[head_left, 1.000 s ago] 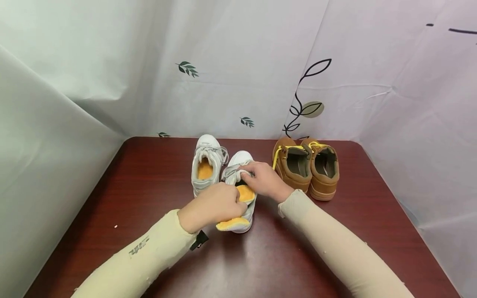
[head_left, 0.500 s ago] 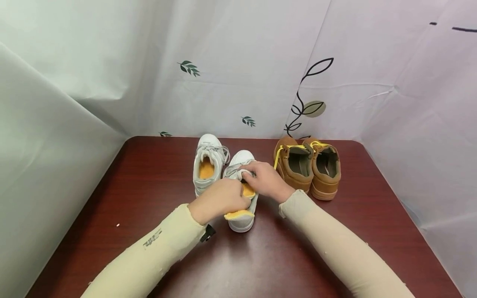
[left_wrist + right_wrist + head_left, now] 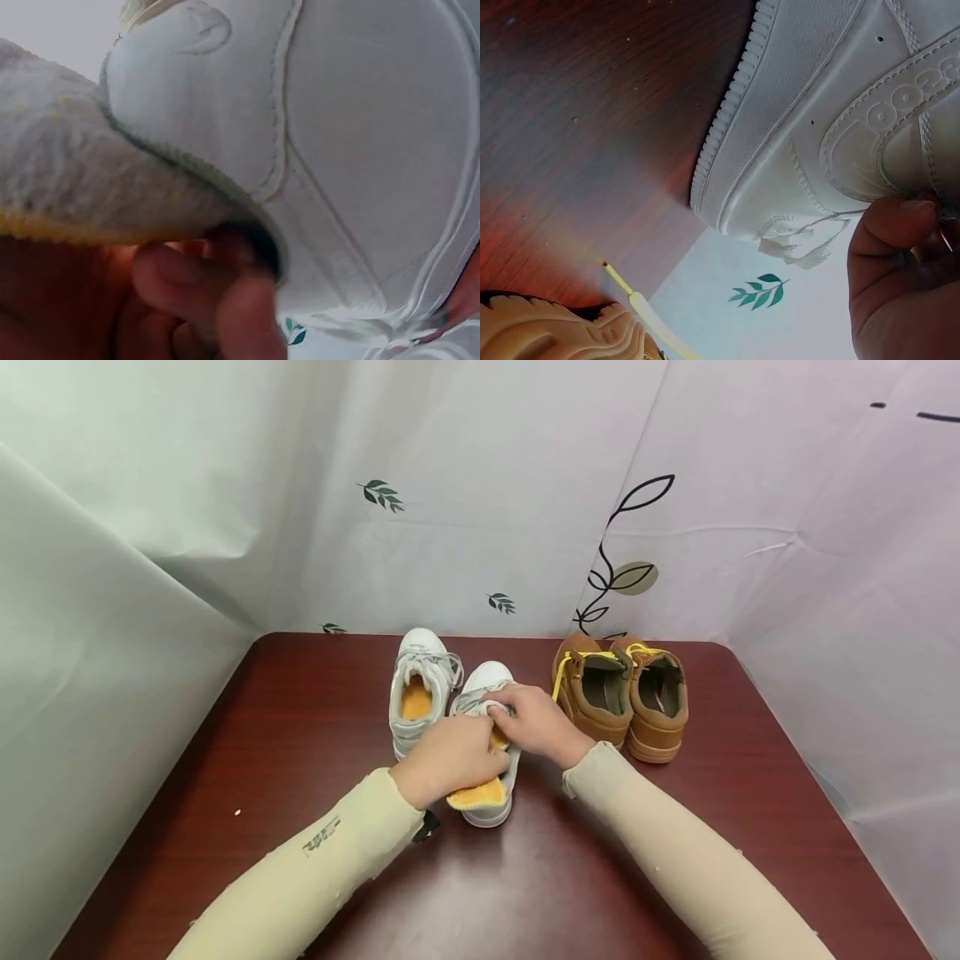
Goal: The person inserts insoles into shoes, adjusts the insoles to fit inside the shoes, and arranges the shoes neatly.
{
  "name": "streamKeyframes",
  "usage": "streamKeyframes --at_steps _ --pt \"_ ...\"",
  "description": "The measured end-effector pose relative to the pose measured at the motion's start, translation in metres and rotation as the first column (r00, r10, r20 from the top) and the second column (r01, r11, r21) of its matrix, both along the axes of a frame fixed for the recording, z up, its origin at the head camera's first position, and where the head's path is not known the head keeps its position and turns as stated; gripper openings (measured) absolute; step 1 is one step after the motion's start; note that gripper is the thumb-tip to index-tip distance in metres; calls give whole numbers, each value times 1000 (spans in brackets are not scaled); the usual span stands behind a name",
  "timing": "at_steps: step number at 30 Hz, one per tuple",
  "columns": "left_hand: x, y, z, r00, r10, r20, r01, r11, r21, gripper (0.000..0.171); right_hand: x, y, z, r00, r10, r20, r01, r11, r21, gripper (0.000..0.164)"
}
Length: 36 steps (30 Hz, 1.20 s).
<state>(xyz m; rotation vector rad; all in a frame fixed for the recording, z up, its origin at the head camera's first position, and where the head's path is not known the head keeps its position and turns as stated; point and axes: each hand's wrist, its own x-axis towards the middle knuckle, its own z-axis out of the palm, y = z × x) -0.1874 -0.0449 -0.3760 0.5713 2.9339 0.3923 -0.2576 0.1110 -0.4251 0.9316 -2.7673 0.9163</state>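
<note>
A white sneaker (image 3: 486, 677) stands on the table, toe pointing away, with a yellow fuzzy insole (image 3: 477, 797) partly inside its opening. My left hand (image 3: 454, 757) holds the insole at the opening, fingers curled round it; its heel end sticks out over the sneaker's back. In the left wrist view the insole's pale underside (image 3: 75, 154) shows and the fingertips reach to the collar. My right hand (image 3: 538, 720) pinches the sneaker's upper near the tongue and laces, its thumb at the edge of the opening. The insole's front part is hidden in the shoe.
Left of it stands a matching white sneaker (image 3: 422, 642) with a yellow insole inside. At right is a pair of brown shoes (image 3: 597, 727) with yellow laces (image 3: 558, 677). White curtains (image 3: 480, 485) enclose the dark red table (image 3: 300, 727) at the back and sides.
My left hand has moved forward and right, and the insole has slid further into the sneaker. Its heel end dipped and rose slightly. The right hand has stayed at the upper.
</note>
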Motion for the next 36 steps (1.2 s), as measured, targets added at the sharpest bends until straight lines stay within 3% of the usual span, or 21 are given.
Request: streamKeyframes --at_steps 4,7,11,19,29,36 --pt "7 1 7 1000 -4 12 5 994 -108 37 0 0 0 1000 7 -3 -7 1000 -2 26" --pt "15 2 15 999 -21 34 27 977 -209 43 0 1 0 1000 11 -11 -11 1000 -5 25" --pt "21 2 21 997 -25 74 45 961 -272 42 0 1 -1 1000 12 -19 -12 1000 -17 25" --pt "16 2 20 994 -33 105 53 979 -199 37 2 0 -1 1000 4 -6 -4 1000 -12 26" --pt "3 2 1 999 -3 41 5 999 -48 39 2 0 -2 1000 -7 -21 6 1000 -18 25" --pt "19 3 1 998 -33 -53 29 996 -85 37 3 1 -1 1000 7 -25 -8 1000 -27 25"
